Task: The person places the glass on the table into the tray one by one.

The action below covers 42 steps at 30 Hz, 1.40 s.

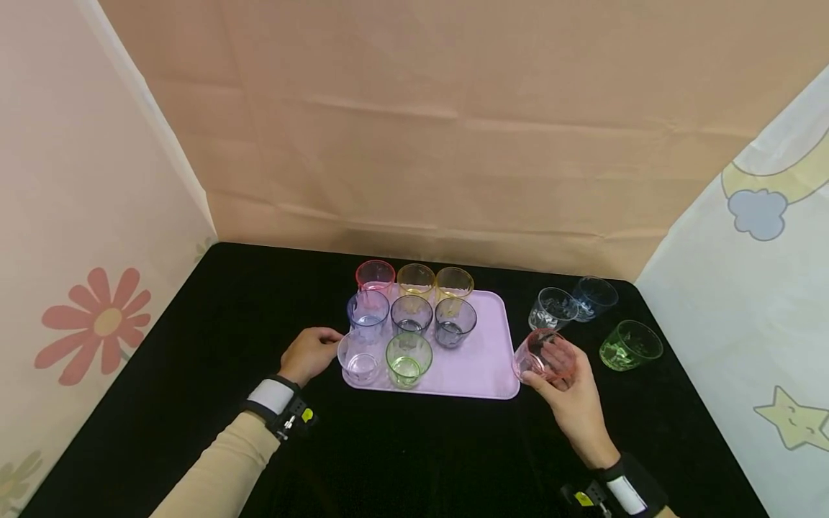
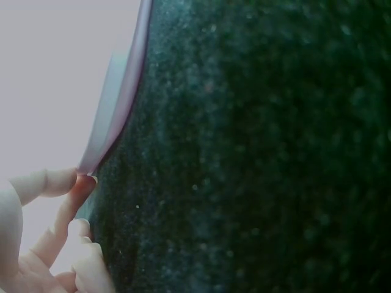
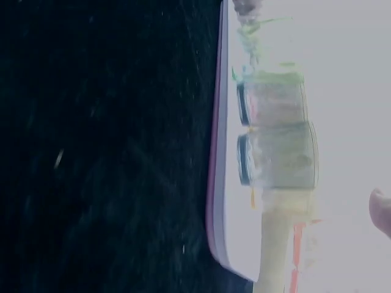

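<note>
My right hand (image 1: 573, 392) grips a pink glass (image 1: 544, 356), tilted, over the right edge of a lilac tray (image 1: 486, 360). In the right wrist view only a thumb tip (image 3: 381, 210) of that hand shows. At the tray's left edge, my left hand (image 1: 311, 356) pinches the rim between thumb and finger; the left wrist view shows this grip at the tray edge (image 2: 91, 160). Beside that hand stands a clear glass (image 1: 360, 363), with a green glass (image 1: 408, 363) to its right. Behind them are a blue glass (image 1: 368, 316) and two grey glasses (image 1: 455, 324).
A red glass (image 1: 376, 277) and two yellow glasses (image 1: 455, 283) form the tray's back row. Right of the tray, a clear tumbler (image 1: 553, 309), a dark bluish glass (image 1: 594, 298) and another green glass (image 1: 630, 347) lie tilted on the black table (image 1: 388, 460).
</note>
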Available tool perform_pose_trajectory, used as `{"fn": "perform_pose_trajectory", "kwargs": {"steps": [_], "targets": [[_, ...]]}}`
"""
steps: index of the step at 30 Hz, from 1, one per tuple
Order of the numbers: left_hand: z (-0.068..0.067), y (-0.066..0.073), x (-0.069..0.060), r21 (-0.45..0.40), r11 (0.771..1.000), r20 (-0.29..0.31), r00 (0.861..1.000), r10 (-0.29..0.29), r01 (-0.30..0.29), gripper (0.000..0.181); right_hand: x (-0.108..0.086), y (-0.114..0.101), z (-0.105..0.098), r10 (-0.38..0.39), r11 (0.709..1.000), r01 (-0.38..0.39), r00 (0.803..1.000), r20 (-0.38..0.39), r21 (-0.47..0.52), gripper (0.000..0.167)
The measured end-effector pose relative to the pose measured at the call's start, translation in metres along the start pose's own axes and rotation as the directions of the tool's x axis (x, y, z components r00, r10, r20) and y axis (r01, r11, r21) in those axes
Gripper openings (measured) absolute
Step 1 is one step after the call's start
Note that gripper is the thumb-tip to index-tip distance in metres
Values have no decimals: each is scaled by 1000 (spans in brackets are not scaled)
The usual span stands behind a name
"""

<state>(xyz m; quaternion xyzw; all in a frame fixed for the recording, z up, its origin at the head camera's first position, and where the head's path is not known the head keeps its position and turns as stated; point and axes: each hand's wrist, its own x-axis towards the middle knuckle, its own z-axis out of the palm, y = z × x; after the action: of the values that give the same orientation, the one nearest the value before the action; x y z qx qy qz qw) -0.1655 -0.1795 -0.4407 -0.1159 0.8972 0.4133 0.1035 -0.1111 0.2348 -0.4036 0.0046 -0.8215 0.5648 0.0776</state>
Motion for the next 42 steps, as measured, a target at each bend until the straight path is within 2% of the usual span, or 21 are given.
{"fn": "perform_pose_trajectory", "kwargs": {"steps": [5, 15, 20, 27, 36, 42], "targets": [[1, -1, 1, 0, 1000, -3, 1000, 4, -4, 33, 1, -1, 19, 10, 999, -12, 999, 46, 37, 78], [2, 0, 0, -7, 1000, 8, 1000, -1, 1, 34, 0, 4, 58, -6, 1000, 9, 994, 107, -30, 77], [2, 0, 1, -7, 1000, 7, 1000, 24, -24, 33, -1, 6, 73, -20, 997, 29, 992, 123, -72, 74], [1, -1, 0, -18, 999, 12, 999, 39, -39, 32, -3, 10, 86, -19, 1000, 16, 991, 134, 23, 76], [0, -1, -1, -24, 999, 12, 999, 36, -36, 31, -3, 4, 95, -21, 998, 27, 991, 132, -49, 78], [0, -1, -1, -23, 999, 13, 999, 35, -34, 32, -2, 5, 101, -16, 1000, 17, 990, 143, -4, 80]]}}
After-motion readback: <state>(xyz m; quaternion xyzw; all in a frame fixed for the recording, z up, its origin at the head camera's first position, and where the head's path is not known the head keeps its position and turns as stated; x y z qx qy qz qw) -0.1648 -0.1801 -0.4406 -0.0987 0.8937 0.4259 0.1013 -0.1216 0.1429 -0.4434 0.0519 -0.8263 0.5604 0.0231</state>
